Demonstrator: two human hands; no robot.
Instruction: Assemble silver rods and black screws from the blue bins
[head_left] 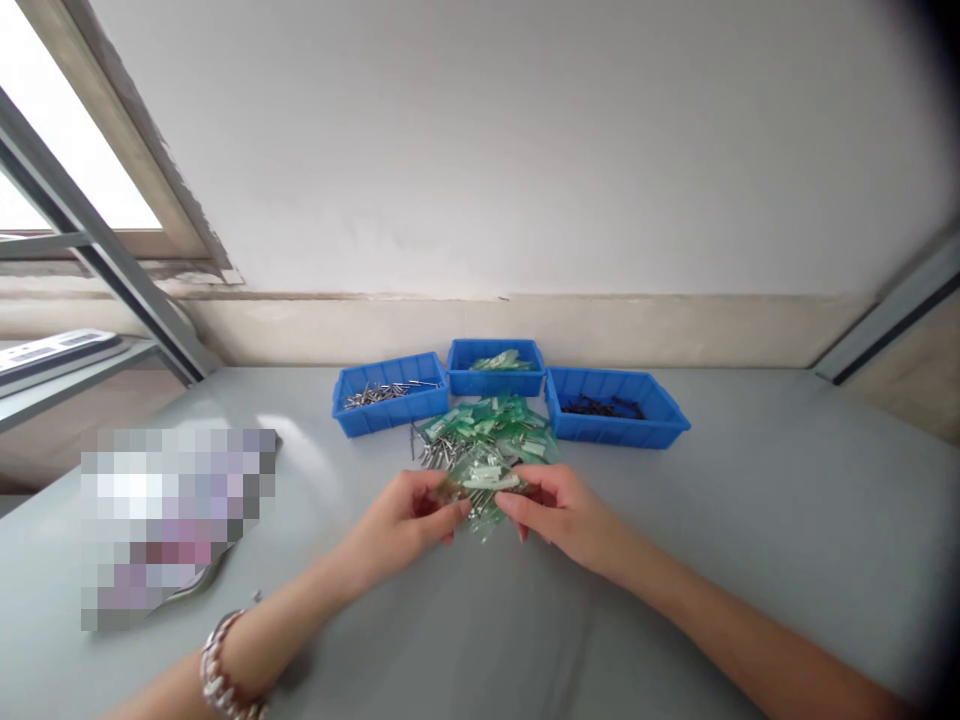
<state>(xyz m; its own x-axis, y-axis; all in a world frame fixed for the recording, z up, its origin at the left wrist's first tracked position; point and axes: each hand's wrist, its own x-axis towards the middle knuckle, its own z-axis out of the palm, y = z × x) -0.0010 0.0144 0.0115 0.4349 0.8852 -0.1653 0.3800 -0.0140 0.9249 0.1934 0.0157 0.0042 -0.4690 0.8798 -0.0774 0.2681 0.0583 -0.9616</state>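
My left hand (pixel 409 520) and my right hand (pixel 559 510) meet just above the grey table (pixel 750 520), fingers pinched together on a small clear green packet (pixel 484 488) held between them. Right behind the hands lies a heap of green packets (pixel 499 425), with loose silver metal pins (pixel 435 452) at its left side. A metal bracelet (pixel 221 670) is on my left wrist.
Three blue bins stand in a row near the wall: the left bin (pixel 379 408) holds silver pins, the middle bin (pixel 495 370) green packets, the right bin (pixel 615 418) dark small parts. A blurred-out flat object (pixel 176 520) lies at the left.
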